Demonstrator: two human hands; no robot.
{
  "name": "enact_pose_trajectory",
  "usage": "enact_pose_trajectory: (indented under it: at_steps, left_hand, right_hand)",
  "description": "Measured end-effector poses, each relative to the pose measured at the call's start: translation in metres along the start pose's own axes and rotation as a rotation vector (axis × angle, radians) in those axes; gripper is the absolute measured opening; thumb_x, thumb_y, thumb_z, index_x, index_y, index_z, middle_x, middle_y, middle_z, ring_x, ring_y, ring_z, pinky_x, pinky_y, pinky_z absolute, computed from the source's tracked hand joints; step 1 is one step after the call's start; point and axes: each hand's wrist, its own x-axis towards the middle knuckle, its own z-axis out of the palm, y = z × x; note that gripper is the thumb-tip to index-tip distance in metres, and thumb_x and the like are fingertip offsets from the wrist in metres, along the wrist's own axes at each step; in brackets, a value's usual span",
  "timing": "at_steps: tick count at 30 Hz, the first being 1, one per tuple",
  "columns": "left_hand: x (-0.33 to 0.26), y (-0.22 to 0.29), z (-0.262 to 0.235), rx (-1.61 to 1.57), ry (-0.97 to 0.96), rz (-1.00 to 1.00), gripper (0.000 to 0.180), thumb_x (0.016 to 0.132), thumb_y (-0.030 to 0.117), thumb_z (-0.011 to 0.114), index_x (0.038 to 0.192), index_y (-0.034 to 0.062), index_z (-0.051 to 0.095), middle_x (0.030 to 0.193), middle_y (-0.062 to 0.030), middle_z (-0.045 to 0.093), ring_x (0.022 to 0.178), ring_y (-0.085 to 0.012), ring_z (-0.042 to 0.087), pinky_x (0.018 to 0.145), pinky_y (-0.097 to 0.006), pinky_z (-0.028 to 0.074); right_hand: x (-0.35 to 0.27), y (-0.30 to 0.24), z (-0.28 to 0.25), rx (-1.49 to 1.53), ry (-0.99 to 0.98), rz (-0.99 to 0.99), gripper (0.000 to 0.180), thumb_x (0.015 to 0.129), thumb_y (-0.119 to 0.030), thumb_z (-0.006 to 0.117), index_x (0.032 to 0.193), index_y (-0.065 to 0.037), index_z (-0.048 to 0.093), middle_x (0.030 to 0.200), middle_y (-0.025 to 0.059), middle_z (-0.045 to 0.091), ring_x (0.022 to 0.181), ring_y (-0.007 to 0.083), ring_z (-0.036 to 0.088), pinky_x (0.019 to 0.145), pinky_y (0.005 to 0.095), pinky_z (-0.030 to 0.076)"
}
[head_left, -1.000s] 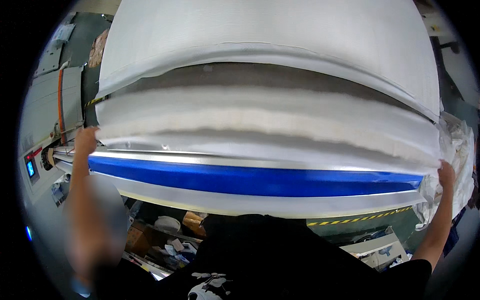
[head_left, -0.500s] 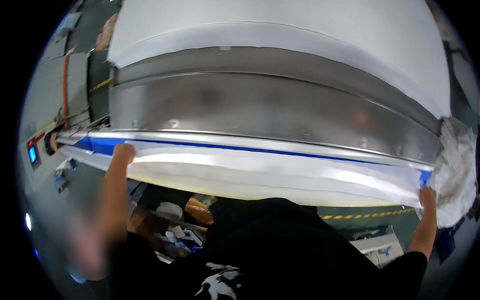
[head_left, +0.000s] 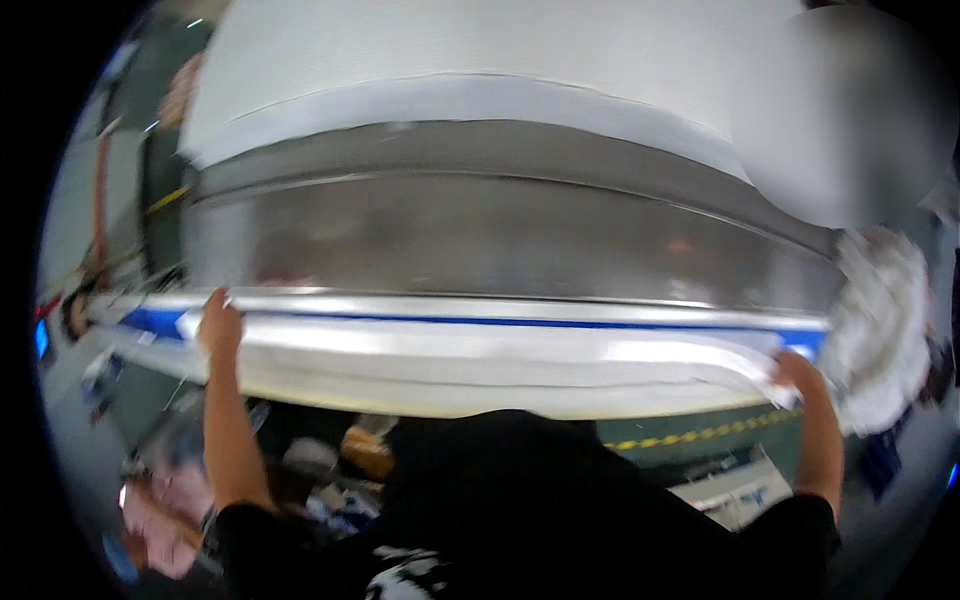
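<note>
A wide white folded sheet (head_left: 500, 365) lies along the near edge of a big machine, in front of a blue strip (head_left: 520, 322). My left hand (head_left: 218, 322) grips the sheet's left end. My right hand (head_left: 797, 372) grips its right end. Behind the sheet a long shiny metal roller or trough (head_left: 500, 235) spans the machine. More white cloth (head_left: 480, 70) is spread flat on the surface beyond it.
A heap of crumpled white linen (head_left: 885, 330) sits at the right end. Yellow-black floor tape (head_left: 690, 436) runs below the machine. A control panel with a blue light (head_left: 42, 338) is at the far left. Mixed clutter (head_left: 330, 470) lies on the floor by my legs.
The sheet has been drawn off the machine toward me, exposing the metal roller. Both hands moved nearer, the left one inward along the edge, still gripping the sheet's ends.
</note>
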Motion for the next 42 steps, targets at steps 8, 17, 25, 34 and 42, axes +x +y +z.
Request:
enact_pose_trajectory:
  at_steps: [8, 17, 25, 34, 42]
  left_hand:
    - [-0.076, 0.106, -0.003, -0.154, 0.01, 0.217, 0.033, 0.087, 0.017, 0.055, 0.119, 0.0108, 0.058, 0.114, -0.0088, 0.063, 0.101, -0.0257, 0.061, 0.085, -0.037, 0.048]
    - [-0.12, 0.127, -0.007, -0.375, 0.099, 0.274, 0.028, 0.086, 0.015, 0.058, 0.114, 0.0094, 0.061, 0.106, -0.0087, 0.065, 0.095, -0.0237, 0.063, 0.082, -0.035, 0.049]
    - [-0.18, 0.182, 0.008, -0.658, 0.149, 0.475, 0.024, 0.079, 0.004, 0.062, 0.103, 0.0073, 0.064, 0.09, -0.0098, 0.065, 0.083, -0.0249, 0.064, 0.072, -0.036, 0.051]
    - [-0.255, 0.249, -0.032, -0.727, 0.029, 0.794, 0.018, 0.076, 0.004, 0.061, 0.093, 0.0097, 0.064, 0.082, -0.0087, 0.063, 0.073, -0.027, 0.062, 0.066, -0.038, 0.05]
    - [-0.263, 0.261, -0.036, -0.622, -0.088, 0.983, 0.017, 0.082, 0.014, 0.06, 0.098, 0.0108, 0.064, 0.088, -0.0114, 0.064, 0.08, -0.0304, 0.062, 0.069, -0.04, 0.051]
  right_hand:
    - [-0.037, -0.093, -0.06, 0.236, 0.11, -0.133, 0.053, 0.058, -0.028, 0.07, 0.106, -0.007, 0.064, 0.099, 0.0196, 0.066, 0.093, 0.0366, 0.062, 0.082, 0.0421, 0.049]
    - [-0.049, -0.185, -0.078, 0.45, 0.428, -0.241, 0.04, 0.061, -0.034, 0.073, 0.092, -0.01, 0.066, 0.086, 0.0089, 0.068, 0.085, 0.0272, 0.064, 0.073, 0.0359, 0.051]
    - [-0.056, -0.224, -0.067, 0.279, 0.436, -0.166, 0.019, 0.07, -0.023, 0.066, 0.086, -0.013, 0.064, 0.085, 0.0104, 0.067, 0.086, 0.0319, 0.063, 0.072, 0.044, 0.051]
    - [-0.079, -0.311, -0.082, 0.441, 0.577, -0.401, 0.014, 0.076, -0.023, 0.062, 0.083, -0.011, 0.064, 0.083, 0.011, 0.066, 0.08, 0.0317, 0.063, 0.07, 0.043, 0.05]
    - [-0.091, -0.382, -0.1, 0.437, 0.648, -0.62, 0.022, 0.083, -0.03, 0.056, 0.088, -0.01, 0.063, 0.086, 0.0128, 0.064, 0.082, 0.0329, 0.062, 0.071, 0.0464, 0.049]
